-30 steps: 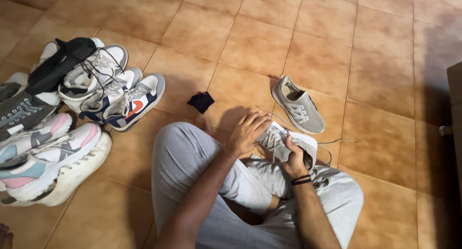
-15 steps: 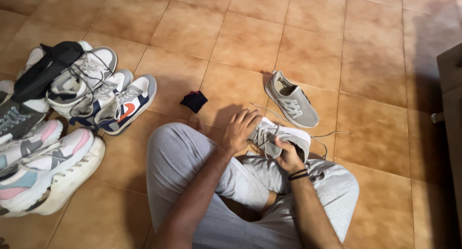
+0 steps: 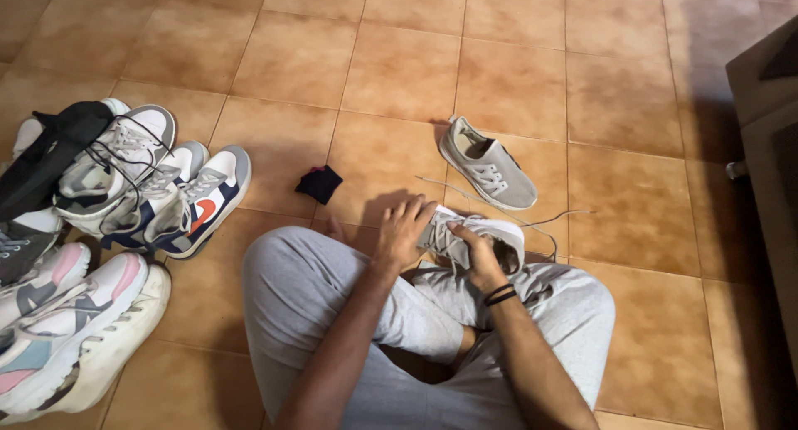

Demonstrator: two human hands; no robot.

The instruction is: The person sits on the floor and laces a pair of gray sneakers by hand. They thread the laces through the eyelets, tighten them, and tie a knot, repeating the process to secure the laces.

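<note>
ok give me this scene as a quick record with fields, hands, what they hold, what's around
left hand: on the toe end of the grey shoe in the lap
right hand: grips the same shoe at its laces
loose lace: trails off onto the floor
second grey shoe: on the floor beyond, apart
dark cloth: small bundle on the tiles
shoe pile: heaped at left
posture: seated cross-legged, grey trousers

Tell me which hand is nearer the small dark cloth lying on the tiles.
Left. The left hand grips the toe end of the grey shoe, just right of the dark cloth. The right hand holds the same shoe farther right, away from the cloth.
</note>
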